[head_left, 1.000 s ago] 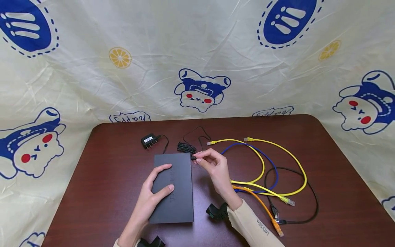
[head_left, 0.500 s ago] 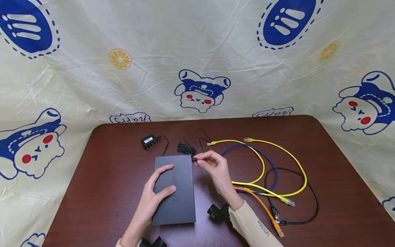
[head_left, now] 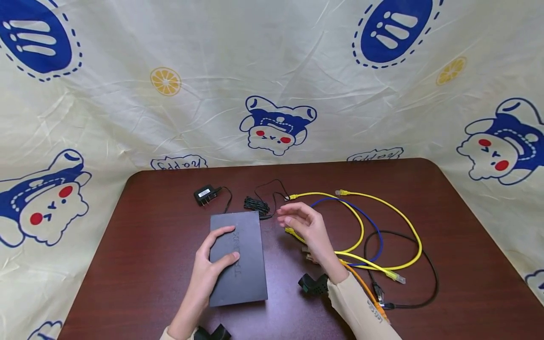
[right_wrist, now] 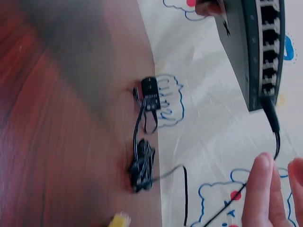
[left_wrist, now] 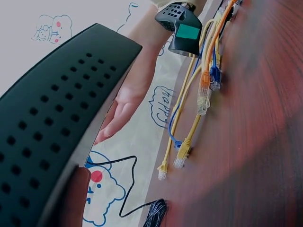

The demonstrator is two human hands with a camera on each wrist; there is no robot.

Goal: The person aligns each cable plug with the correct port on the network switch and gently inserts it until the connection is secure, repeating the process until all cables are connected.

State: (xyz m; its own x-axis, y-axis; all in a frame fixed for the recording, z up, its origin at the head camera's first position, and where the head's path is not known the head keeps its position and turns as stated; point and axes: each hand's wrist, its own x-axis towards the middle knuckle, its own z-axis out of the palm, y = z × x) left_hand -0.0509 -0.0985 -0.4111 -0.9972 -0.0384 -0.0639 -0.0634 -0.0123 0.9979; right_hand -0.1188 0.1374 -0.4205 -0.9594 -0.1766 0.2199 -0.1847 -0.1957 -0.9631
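My left hand (head_left: 201, 271) grips a dark grey network switch (head_left: 250, 278), thumb and a finger lying on its lettered top and the rest hidden beneath it. In the right wrist view, a row of ports (right_wrist: 270, 47) runs along one side of the switch. A slim black power plug (right_wrist: 271, 116) sits in the end of that side, its thin cord trailing off. To the right of the switch, my right hand (head_left: 314, 233) is held in the air, fingers loosely bent and holding nothing.
A black power adapter (head_left: 206, 194) and its bundled cord (head_left: 257, 205) lie behind the switch. At right are yellow network cables (head_left: 414, 226) with a blue cable (head_left: 380, 231), an orange cable (head_left: 361, 281) and a black cable (head_left: 435, 278). A patterned cloth (head_left: 204, 123) hangs behind the table.
My right hand has let go of the power plug and moved right, away from the switch. The switch has shifted slightly left with my left hand since half a second ago.
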